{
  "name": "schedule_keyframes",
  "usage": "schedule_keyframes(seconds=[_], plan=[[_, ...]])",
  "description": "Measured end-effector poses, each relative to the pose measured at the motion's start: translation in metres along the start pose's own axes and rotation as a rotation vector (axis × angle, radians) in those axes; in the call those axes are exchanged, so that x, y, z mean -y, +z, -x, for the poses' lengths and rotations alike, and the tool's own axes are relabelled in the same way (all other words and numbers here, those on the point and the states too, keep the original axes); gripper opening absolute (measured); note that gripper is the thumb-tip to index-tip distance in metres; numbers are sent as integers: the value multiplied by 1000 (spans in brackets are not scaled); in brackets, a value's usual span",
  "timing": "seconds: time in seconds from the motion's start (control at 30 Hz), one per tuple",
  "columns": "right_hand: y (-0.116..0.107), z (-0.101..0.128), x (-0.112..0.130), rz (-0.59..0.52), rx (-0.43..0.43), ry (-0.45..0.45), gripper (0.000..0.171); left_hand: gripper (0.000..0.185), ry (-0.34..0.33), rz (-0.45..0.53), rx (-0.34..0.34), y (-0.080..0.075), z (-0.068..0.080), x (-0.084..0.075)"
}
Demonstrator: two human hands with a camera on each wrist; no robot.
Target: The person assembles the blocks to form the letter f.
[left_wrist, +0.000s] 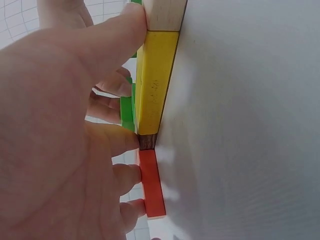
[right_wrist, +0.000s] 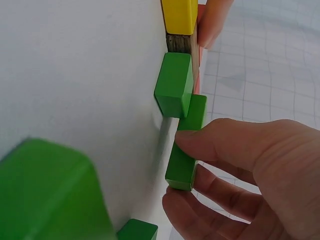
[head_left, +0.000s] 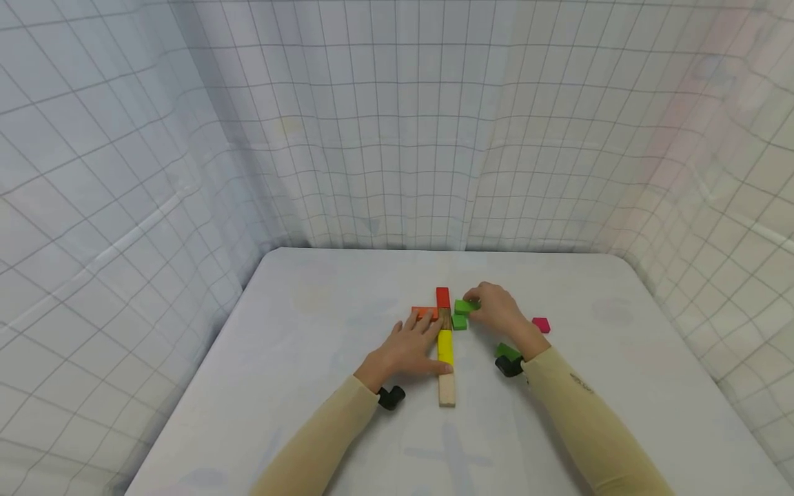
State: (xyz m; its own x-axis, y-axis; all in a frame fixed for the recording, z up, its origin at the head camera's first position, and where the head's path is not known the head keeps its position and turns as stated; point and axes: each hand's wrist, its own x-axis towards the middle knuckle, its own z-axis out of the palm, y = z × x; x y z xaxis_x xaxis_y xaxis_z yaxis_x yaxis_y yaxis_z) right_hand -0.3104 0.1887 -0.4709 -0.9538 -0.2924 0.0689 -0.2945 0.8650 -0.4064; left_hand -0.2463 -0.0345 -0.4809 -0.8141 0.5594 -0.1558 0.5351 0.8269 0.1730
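My right hand pinches a long green block between thumb and fingers. A shorter green block lies beside the held block's inner end, next to a dark brown block. The brown block sits in a straight column with a red block beyond it and a yellow block and a plain wooden block nearer me. An orange block juts out to the left. My left hand lies spread along the column, thumb by the yellow-wood joint, fingertips at the orange and brown blocks.
Another green block lies under my right wrist, and a pink block is to the right of that hand. The white tabletop ends at gridded white curtains at the back and sides.
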Motion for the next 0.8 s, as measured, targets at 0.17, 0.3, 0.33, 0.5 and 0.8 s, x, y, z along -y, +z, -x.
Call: schedule_keyframes(seconds=[0.17,0.3,0.33,0.5,0.8], plan=[[2,-2,-2,-2,32,-9,30,101,4,1,-5,-1,-1,1],[5,-3,-2,-10,54,-8,31,100,2,-3,-1,-2,-1,0],[7,-3,-2,-9,56,-10,31,100,1,-5,1,-2,0,0],[12,-5,-1,1,53,-19,29,100,4,7,2,0,0,1],[14,-5,-1,1,56,-7,28,100,9,14,-4,1,0,2]])
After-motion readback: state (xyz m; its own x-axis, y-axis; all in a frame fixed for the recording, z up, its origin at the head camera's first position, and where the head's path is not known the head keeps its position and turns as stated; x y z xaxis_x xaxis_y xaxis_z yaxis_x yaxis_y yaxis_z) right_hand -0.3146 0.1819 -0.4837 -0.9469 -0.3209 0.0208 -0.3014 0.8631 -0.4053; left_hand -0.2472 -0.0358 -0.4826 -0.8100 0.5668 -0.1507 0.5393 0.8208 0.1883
